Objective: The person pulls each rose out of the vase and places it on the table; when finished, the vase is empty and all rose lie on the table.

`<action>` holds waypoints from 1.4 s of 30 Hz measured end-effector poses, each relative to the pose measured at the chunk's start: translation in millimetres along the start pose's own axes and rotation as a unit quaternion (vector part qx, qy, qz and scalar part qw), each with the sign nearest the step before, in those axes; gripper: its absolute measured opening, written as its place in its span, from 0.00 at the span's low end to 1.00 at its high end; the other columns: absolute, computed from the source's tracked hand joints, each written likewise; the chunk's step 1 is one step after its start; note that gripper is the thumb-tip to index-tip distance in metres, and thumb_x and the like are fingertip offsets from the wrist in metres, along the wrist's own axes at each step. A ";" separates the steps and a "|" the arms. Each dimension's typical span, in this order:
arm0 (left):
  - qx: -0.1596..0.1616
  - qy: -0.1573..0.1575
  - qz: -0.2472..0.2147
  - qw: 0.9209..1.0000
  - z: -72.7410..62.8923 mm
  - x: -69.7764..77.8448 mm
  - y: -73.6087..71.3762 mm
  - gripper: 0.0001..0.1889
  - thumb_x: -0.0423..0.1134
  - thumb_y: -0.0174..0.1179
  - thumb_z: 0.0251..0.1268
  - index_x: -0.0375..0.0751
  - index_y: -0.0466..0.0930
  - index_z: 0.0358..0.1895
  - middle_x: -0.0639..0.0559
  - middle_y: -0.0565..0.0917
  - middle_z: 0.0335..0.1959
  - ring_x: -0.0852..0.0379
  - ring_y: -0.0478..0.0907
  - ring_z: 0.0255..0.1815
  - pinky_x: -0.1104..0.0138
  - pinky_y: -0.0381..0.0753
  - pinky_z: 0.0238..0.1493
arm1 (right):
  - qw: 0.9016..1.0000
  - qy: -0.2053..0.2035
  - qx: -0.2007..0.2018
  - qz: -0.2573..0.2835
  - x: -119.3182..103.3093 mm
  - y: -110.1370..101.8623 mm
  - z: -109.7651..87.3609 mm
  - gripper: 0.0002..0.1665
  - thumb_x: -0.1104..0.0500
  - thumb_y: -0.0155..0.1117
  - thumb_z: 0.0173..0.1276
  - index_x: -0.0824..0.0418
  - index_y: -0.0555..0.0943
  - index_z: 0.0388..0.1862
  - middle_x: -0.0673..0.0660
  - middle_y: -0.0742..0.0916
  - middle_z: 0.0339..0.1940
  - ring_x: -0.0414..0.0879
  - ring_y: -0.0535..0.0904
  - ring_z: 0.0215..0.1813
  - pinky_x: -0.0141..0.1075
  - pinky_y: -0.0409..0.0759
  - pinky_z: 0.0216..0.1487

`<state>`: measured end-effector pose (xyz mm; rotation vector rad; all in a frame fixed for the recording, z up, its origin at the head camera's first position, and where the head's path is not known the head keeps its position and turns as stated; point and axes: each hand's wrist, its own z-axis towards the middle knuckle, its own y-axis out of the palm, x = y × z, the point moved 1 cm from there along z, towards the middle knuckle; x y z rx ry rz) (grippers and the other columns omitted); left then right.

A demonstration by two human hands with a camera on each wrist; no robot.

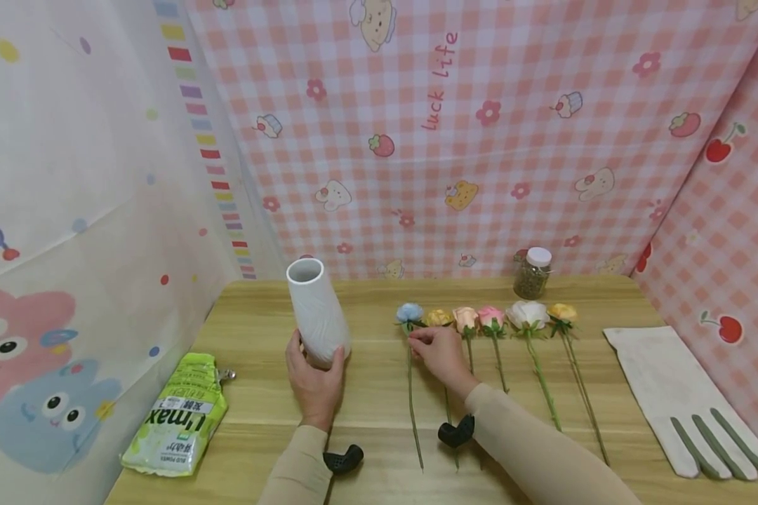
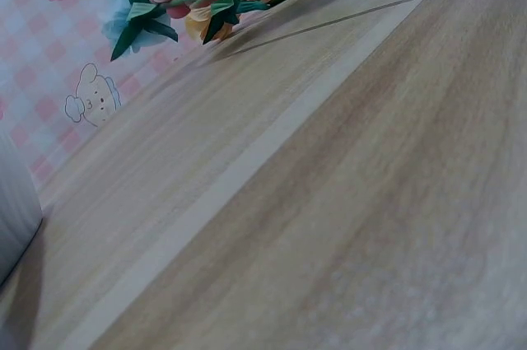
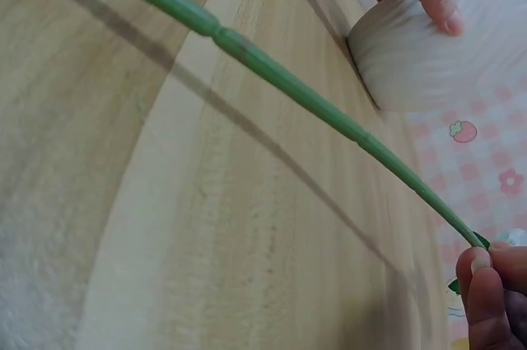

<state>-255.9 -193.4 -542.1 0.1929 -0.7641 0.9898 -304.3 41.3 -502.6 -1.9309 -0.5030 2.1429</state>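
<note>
A tall white vase with a ribbed surface stands at the left middle of the table. My left hand grips it low down, thumb on the right side and fingers on the left. My right hand pinches the stem of a blue artificial flower just under its bloom. In the right wrist view the green stem runs above the wood with its shadow beneath. Right of it lie a yellow flower, partly hidden by my hand, a peach flower and a pink flower.
Farther right lie a white flower and another yellow flower. A jar with a white lid stands behind them. White gloves lie at the right edge, a green bag at the left. Patterned cloth hangs behind the table.
</note>
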 end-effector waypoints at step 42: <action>-0.092 -0.071 0.025 0.993 13.0 1.2 -19.3 0.48 0.47 0.74 0.47 0.38 0.58 0.71 0.39 0.68 0.64 0.42 0.66 0.64 0.48 0.66 0.61 | 0.997 -0.049 0.001 -0.057 -29.1 -137.3 -38.7 0.20 0.48 0.64 0.67 0.61 0.84 0.49 0.58 0.87 0.35 0.47 0.83 0.35 0.39 0.83 0.33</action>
